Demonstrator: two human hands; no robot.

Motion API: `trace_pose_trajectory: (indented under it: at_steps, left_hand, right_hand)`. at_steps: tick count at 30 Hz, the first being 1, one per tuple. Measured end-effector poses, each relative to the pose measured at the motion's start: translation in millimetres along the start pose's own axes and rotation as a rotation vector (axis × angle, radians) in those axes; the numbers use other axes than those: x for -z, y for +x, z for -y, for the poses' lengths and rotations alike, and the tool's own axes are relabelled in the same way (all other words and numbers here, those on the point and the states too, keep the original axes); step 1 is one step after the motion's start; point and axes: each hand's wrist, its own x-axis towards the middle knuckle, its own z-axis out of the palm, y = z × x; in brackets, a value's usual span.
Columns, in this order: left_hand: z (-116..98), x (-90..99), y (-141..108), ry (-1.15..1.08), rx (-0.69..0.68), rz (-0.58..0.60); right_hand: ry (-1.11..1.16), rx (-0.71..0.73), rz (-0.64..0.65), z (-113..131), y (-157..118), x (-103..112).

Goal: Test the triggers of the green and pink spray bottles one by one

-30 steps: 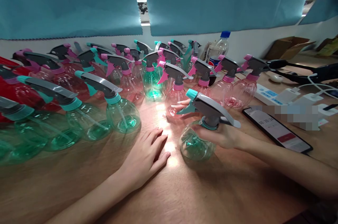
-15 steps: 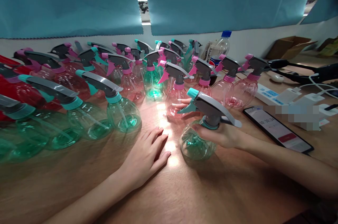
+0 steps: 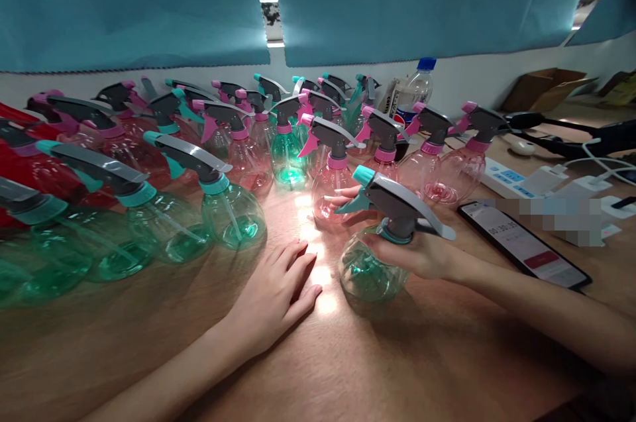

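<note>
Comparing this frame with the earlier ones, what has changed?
Nothing was moved, taken or let go; only the timer on the phone seems to have ticked on, and the whole view shifted slightly. The right hand keeps its grip on the green spray bottle, and the left hand stays on the table.

The left hand [image 3: 271,293] lies on the table [image 3: 318,375], left of a spray bottle [image 3: 370,276] in the right hand [image 3: 420,256]. Other spray bottles [image 3: 232,216] stand to the left and behind, a Pepsi bottle [image 3: 419,89] at their back. Rightward lies a smartphone [image 3: 524,246], before a power strip [image 3: 503,177]; a cardboard box [image 3: 539,92] sits farther behind.
</note>
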Motion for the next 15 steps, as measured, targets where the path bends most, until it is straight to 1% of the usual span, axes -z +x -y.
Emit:
trace_pose_trajectory:
  at_steps: [5, 9, 15]
  left_hand:
    - [-0.1, 0.5, 0.1, 0.001, 0.002, 0.007]
    - [-0.2, 0.8, 0.0, 0.005, 0.003, 0.012]
    - [-0.3, 1.2, 0.5, -0.002, 0.002, 0.013]
  right_hand:
    - [0.015, -0.019, -0.012, -2.1, -1.2, -0.2]
    - [0.003, -0.005, -0.037, -3.8, -2.1, 0.5]
    - [0.038, -0.047, 0.016, 1.6, -2.7, 1.4]
